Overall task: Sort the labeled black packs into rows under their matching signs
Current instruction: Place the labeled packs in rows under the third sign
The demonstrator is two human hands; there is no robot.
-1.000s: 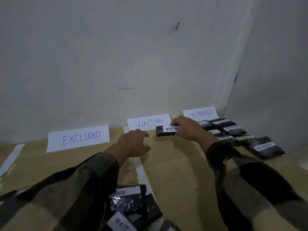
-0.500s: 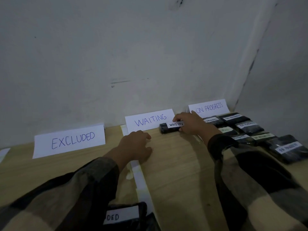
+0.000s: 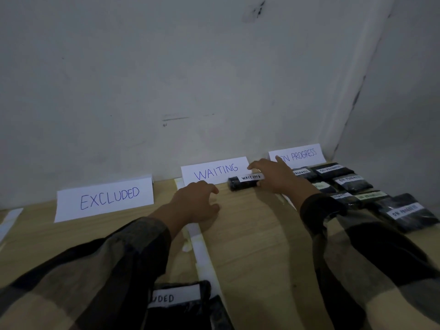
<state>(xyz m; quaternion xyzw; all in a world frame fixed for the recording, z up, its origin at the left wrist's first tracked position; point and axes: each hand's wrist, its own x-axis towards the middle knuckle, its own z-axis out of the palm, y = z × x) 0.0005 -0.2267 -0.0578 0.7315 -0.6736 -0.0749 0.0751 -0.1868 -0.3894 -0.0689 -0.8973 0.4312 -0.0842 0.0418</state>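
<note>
Three white signs lean on the wall: EXCLUDED [image 3: 104, 198], WAITING [image 3: 214, 171] and ON PROGRESS [image 3: 297, 154]. A black pack labeled WAITING [image 3: 242, 183] lies on the wooden table directly below the WAITING sign. My right hand [image 3: 273, 177] grips its right end, fingers over the top and thumb at the side. My left hand [image 3: 197, 203] rests on the table left of the pack, fingers loosely curled and holding nothing. Several ON PROGRESS packs [image 3: 352, 184] lie in rows under their sign at the right. A pack labeled EXCLUDED [image 3: 176, 297] lies on a pile at the bottom edge.
A white tape strip [image 3: 202, 253] runs down the table between the EXCLUDED and WAITING areas. Another strip [image 3: 9, 220] lies at the far left. The walls meet in a corner behind the ON PROGRESS sign. One ON PROGRESS pack [image 3: 407, 210] sits apart, nearest me.
My right hand carried the WAITING pack away from me and set it on the table right under the WAITING sign. My left hand stayed in place on the table.
</note>
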